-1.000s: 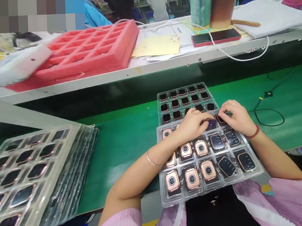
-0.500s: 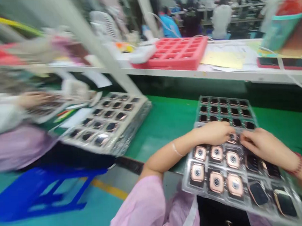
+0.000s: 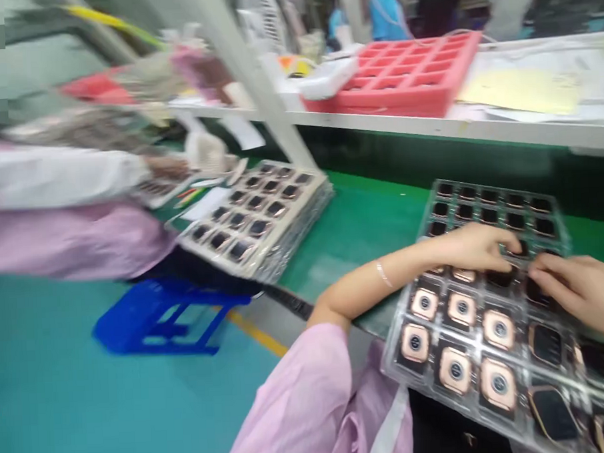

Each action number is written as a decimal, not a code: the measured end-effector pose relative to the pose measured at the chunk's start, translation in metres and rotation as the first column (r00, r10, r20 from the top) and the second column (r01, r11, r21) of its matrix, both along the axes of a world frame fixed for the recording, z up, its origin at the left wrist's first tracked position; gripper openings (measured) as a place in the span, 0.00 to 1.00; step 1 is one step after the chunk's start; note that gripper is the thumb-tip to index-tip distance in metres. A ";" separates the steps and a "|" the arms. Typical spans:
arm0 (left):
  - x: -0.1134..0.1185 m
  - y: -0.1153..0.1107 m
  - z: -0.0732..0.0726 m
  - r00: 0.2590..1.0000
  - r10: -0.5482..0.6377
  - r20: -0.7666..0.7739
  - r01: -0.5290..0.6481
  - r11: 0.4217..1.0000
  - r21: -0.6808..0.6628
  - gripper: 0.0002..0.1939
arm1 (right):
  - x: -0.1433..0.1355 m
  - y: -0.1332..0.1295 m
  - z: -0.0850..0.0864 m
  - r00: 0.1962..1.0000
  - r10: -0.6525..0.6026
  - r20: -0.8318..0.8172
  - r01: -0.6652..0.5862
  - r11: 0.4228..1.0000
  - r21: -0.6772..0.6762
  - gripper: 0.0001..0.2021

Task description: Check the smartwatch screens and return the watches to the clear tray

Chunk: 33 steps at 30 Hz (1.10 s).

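Markings on the watch backs are showing as small rings and dots, too blurred to be read. The left hand (image 3: 470, 246) is hovering over the far end of the near tray (image 3: 394, 357), thumb and fingers curling inward; whether they are gripping a watch cannot be told. The right hand (image 3: 579, 288) is resting at the same tray's right side, fingertips bunching close together; its grip cannot be told either.

In the near tray, six rose-gold watches (image 3: 499, 329) are lying back up in full view, and two more are showing partly beside the left hand. Four dark-screened watches (image 3: 546, 343) are lying face up in the two nearest rows, the end ones blurring toward the frame edge.

Beyond, one far tray (image 3: 476, 204) is holding ten watches in its two back rows; the hands are covering part of the third. To the left, a tray stack (image 3: 297, 213) is carrying fifteen watches on top, in five rows of three.

One red foam tray (image 3: 401, 105) and one yellow sheet (image 3: 521, 90) are sitting on the shelf (image 3: 502, 127). One blue stool (image 3: 123, 318) is standing below. A co-worker's hand (image 3: 169, 167) is reaching over another tray.
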<state>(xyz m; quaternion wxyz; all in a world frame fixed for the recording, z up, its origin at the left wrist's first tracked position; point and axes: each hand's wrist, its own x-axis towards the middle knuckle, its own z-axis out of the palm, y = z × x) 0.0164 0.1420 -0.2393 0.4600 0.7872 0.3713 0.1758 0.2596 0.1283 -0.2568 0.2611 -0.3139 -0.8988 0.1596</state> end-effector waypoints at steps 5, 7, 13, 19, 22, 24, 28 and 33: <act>-0.003 0.003 -0.005 0.997 0.072 0.035 -0.067 0.990 -0.123 0.15 | -0.006 -0.005 0.012 0.910 -0.180 0.373 0.183 0.983 0.027 0.14; -0.002 0.002 -0.003 0.997 0.076 0.005 -0.076 0.993 -0.087 0.13 | -0.009 -0.006 0.018 0.878 -0.287 0.382 0.262 0.958 0.116 0.14; 0.002 -0.009 -0.001 0.951 0.050 -0.304 0.046 0.953 0.300 0.08 | -0.009 -0.039 0.043 0.924 -0.216 0.316 0.192 0.976 0.105 0.12; 0.000 -0.026 0.015 0.879 0.119 -0.462 0.108 0.893 0.436 0.12 | -0.019 -0.070 0.043 0.843 0.127 0.523 -0.104 0.992 -0.073 0.10; -0.006 -0.035 0.028 0.937 -0.083 -0.340 0.190 0.937 0.293 0.18 | -0.016 -0.063 0.045 0.918 0.127 0.377 -0.055 0.979 -0.196 0.11; -0.009 -0.040 0.028 0.944 -0.256 -0.208 0.282 0.953 0.106 0.26 | -0.012 -0.056 0.046 0.974 0.044 0.224 0.017 0.965 -0.263 0.12; -0.008 -0.041 0.010 0.983 -0.184 0.026 0.186 0.975 -0.123 0.29 | -0.006 -0.053 0.038 0.976 -0.217 0.032 0.217 0.935 -0.282 0.11; -0.001 -0.040 -0.009 0.990 -0.002 0.138 0.033 0.976 -0.217 0.21 | -0.006 -0.061 0.026 0.951 -0.308 -0.013 0.291 0.911 -0.291 0.12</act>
